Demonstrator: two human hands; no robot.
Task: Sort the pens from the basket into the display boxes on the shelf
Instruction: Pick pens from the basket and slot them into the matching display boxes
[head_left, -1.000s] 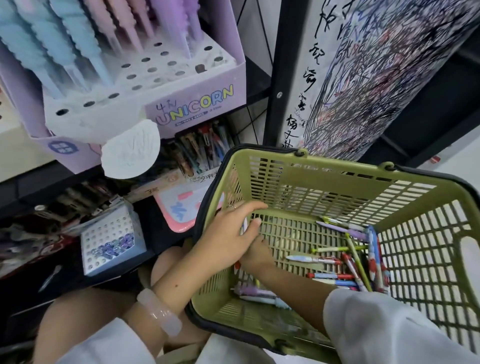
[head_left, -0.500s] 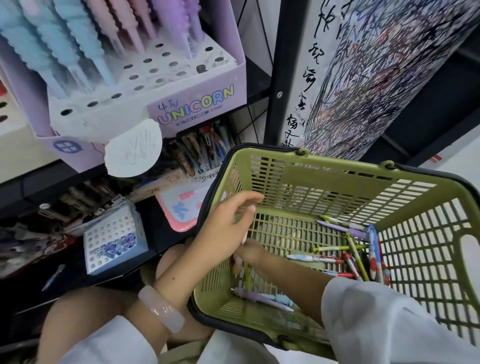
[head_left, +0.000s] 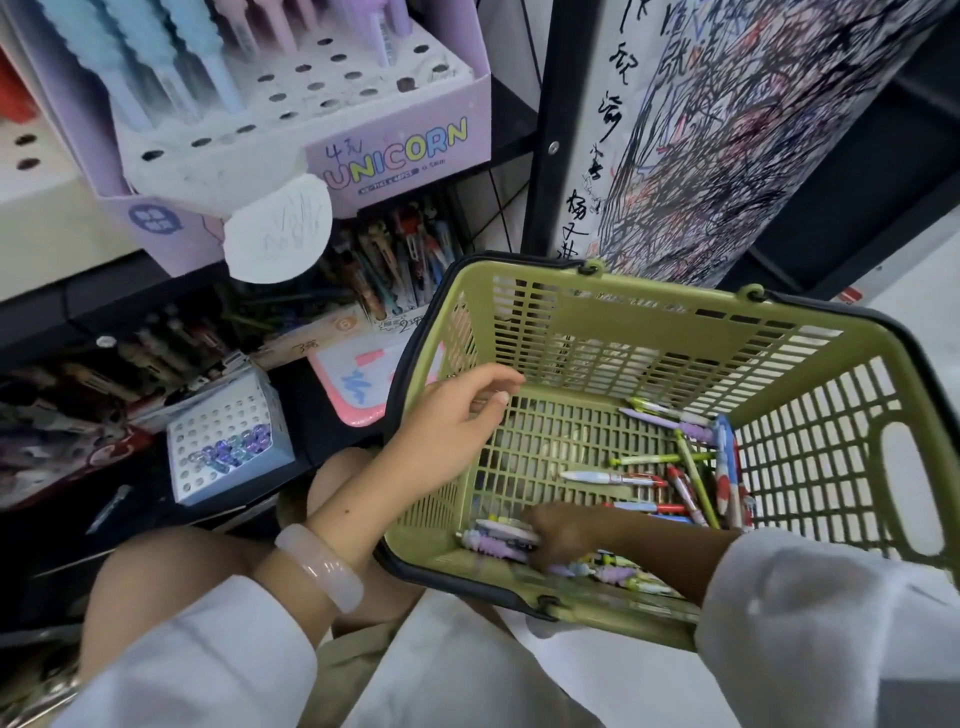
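Your left hand (head_left: 452, 426) hovers loosely spread over the green basket's (head_left: 649, 338) rim, your right hand (head_left: 563, 535) grips pens (head_left: 498, 540) on its floor, the Unicorn display box (head_left: 322, 114) shelved above-left.

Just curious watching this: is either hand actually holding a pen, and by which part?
The left hand holds nothing. The right hand reaches among the pens on the basket floor; blur hides whether it grips one.

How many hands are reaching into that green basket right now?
2. The left hand hovers over the basket's left rim, fingers relaxed, holding nothing visible. The right hand is low at the near wall, among the purple pens; blur hides its grip.
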